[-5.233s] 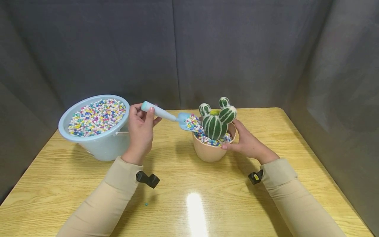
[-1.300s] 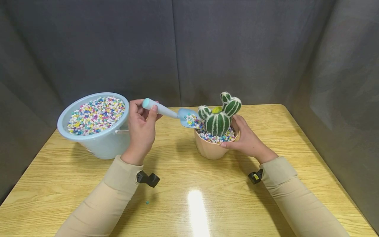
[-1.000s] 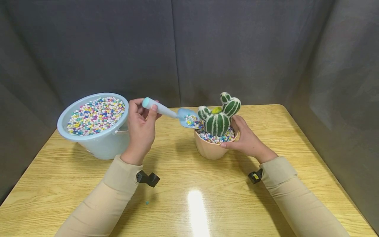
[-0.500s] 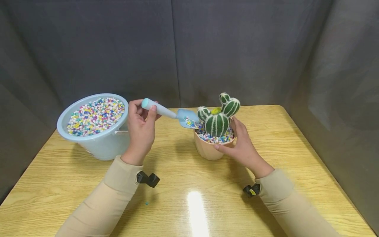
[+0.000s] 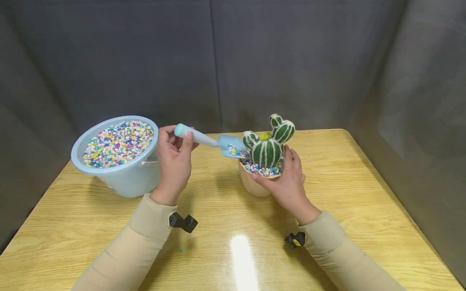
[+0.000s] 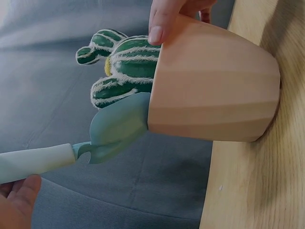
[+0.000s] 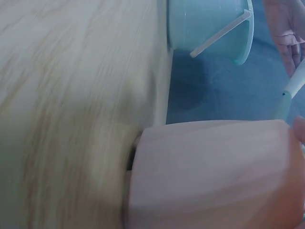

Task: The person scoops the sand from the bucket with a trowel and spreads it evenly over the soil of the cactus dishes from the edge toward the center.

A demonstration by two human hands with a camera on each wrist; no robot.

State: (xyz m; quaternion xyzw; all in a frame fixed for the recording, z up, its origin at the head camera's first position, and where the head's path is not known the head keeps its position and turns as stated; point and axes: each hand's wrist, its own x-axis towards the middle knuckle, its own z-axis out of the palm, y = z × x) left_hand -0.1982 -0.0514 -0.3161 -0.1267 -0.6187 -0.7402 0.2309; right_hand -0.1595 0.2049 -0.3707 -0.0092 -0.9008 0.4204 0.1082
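My left hand [image 5: 174, 167] holds a light blue hand trowel [image 5: 204, 138] by its handle, thumb on top. The trowel's blade slopes down to the left rim of a peach plant pot [image 5: 250, 182], and a few coloured pebbles lie toward its tip. A green cactus with white fuzzy ribs [image 5: 267, 153] stands in the pot among multicoloured pebbles [image 5: 259, 169]. With the thumb at the front rim and the fingers round the far right side, my right hand [image 5: 289, 188] grips the pot. In the left wrist view the blade [image 6: 119, 126] meets the pot's rim.
A light blue bucket [image 5: 125, 184] full of the same coloured pebbles [image 5: 118, 144] stands at the left, close to my left hand. One small teal pebble [image 5: 181, 250] lies on the wooden table [image 5: 211, 258]. Dark grey curtains [image 5: 145, 60] surround the back and sides.
My right hand has slid round the pot's rim toward the front left. Fewer pebbles lie on the trowel than before. My left hand has barely moved.
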